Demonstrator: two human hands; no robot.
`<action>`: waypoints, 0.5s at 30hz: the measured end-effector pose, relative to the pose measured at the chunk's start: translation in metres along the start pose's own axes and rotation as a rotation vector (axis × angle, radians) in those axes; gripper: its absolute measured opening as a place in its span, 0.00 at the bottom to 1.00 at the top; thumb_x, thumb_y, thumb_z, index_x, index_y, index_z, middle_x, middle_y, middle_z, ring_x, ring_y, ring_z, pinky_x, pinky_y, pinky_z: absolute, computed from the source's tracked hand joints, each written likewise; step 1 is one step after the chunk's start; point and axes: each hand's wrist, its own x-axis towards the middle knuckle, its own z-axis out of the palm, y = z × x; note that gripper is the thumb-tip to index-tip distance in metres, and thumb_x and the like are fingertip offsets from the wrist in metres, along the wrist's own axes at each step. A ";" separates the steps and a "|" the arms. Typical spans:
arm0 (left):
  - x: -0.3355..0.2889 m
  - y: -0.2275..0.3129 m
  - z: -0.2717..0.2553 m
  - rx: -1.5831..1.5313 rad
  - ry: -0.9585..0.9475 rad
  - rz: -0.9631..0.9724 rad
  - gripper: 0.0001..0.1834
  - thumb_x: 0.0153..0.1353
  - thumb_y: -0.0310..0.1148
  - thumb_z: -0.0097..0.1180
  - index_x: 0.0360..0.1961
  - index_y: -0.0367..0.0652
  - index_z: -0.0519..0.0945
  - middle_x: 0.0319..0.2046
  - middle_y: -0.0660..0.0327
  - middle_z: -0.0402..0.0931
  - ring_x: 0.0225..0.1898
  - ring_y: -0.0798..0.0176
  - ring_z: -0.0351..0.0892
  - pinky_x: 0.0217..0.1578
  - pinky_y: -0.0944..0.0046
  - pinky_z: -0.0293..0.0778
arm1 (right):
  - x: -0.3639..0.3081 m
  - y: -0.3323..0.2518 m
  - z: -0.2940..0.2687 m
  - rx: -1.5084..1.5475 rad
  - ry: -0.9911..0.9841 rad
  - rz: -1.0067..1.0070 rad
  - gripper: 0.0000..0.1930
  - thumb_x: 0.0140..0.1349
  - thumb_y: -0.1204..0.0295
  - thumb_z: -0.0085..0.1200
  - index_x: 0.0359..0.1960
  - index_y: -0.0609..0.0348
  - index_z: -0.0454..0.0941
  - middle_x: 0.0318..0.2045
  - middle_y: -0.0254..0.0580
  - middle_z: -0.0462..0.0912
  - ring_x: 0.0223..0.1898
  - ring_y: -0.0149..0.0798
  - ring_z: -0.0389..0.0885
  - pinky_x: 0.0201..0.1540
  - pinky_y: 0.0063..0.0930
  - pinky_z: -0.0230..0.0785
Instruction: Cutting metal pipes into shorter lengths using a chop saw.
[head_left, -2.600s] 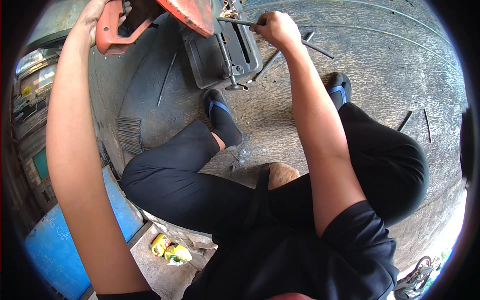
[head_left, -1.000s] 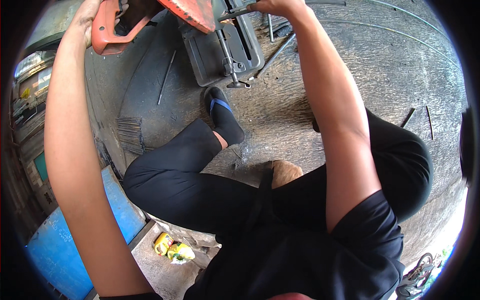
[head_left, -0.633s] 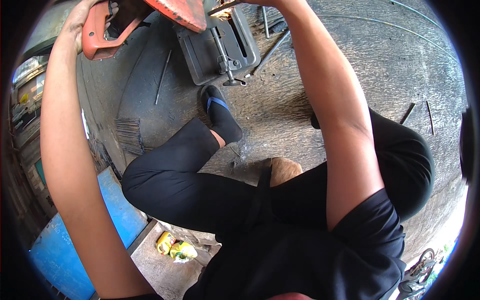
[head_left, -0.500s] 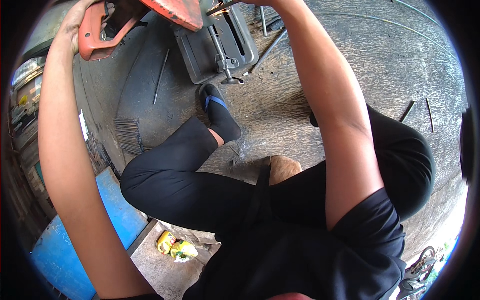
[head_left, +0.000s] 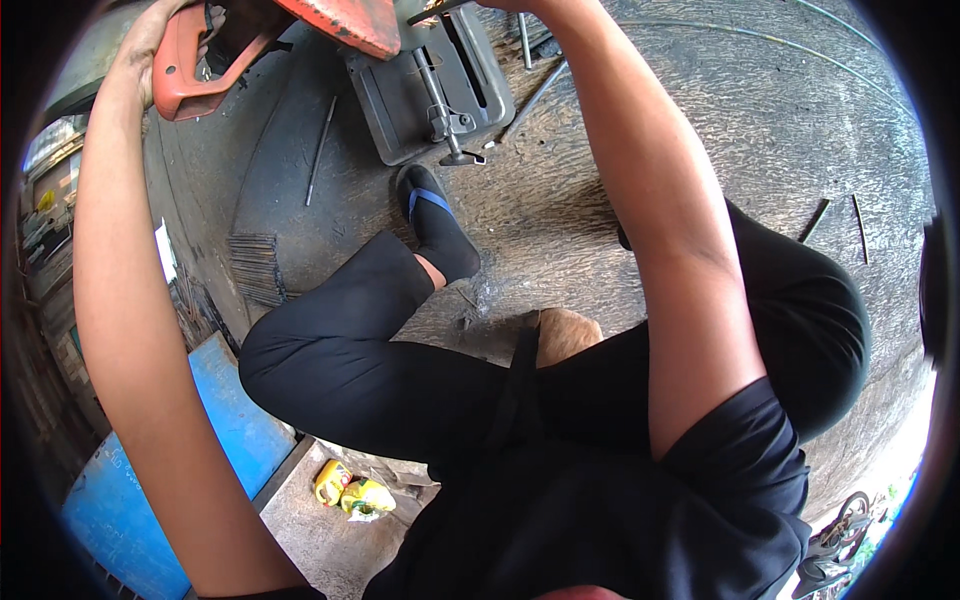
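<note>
At the upper left, my left hand [head_left: 147, 50] is closed round the orange D-shaped handle [head_left: 178, 75] of a cut-off saw, with fingertips showing inside the loop. The saw's orange guard [head_left: 350, 22] slopes over its dark metal base [head_left: 395, 100], which carries a clamp screw [head_left: 432, 95]. My right hand [head_left: 530, 4] is mostly cut off by the top edge. Its fingers are by the near end of a dark metal bar [head_left: 440, 12], which reaches toward the guard and appears held. The cutting point lies at the frame's edge, mostly hidden.
My sandalled foot [head_left: 432, 215] stands close to the base. Metal rods [head_left: 535, 100] lie beside it, and a stack of short rods [head_left: 257, 268] sits left. A blue panel [head_left: 235, 400] and yellow packages [head_left: 350, 492] are at lower left. Thin long rods curve across the upper right floor.
Small orange sparks beside the guard show less now. The handle and both arms have shifted only very slightly left in the picture.
</note>
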 end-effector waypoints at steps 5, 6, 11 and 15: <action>-0.004 0.002 -0.003 0.042 0.022 -0.016 0.30 0.51 0.45 0.65 0.54 0.45 0.73 0.36 0.66 0.77 0.31 0.74 0.75 0.31 0.75 0.71 | -0.003 -0.009 -0.005 0.004 -0.018 0.008 0.24 0.46 0.48 0.62 0.29 0.60 0.84 0.32 0.53 0.83 0.38 0.53 0.83 0.41 0.43 0.76; -0.003 0.002 -0.006 0.052 0.015 -0.031 0.30 0.51 0.45 0.65 0.54 0.46 0.73 0.36 0.67 0.77 0.31 0.75 0.75 0.31 0.74 0.71 | -0.003 -0.010 -0.006 0.010 -0.016 0.011 0.23 0.47 0.49 0.61 0.29 0.60 0.84 0.32 0.53 0.83 0.38 0.53 0.83 0.42 0.43 0.76; 0.005 -0.003 -0.011 0.063 0.022 -0.019 0.30 0.51 0.46 0.65 0.54 0.46 0.73 0.36 0.66 0.77 0.31 0.75 0.75 0.31 0.75 0.71 | -0.002 -0.008 -0.001 0.011 -0.006 0.010 0.22 0.48 0.52 0.61 0.30 0.61 0.83 0.33 0.54 0.83 0.39 0.53 0.83 0.42 0.42 0.76; 0.019 -0.008 -0.016 0.085 0.025 -0.008 0.29 0.51 0.46 0.65 0.52 0.46 0.74 0.34 0.65 0.77 0.29 0.74 0.74 0.29 0.74 0.71 | 0.002 0.001 0.009 0.000 0.046 0.002 0.19 0.48 0.55 0.60 0.29 0.60 0.83 0.33 0.54 0.83 0.39 0.53 0.83 0.42 0.43 0.76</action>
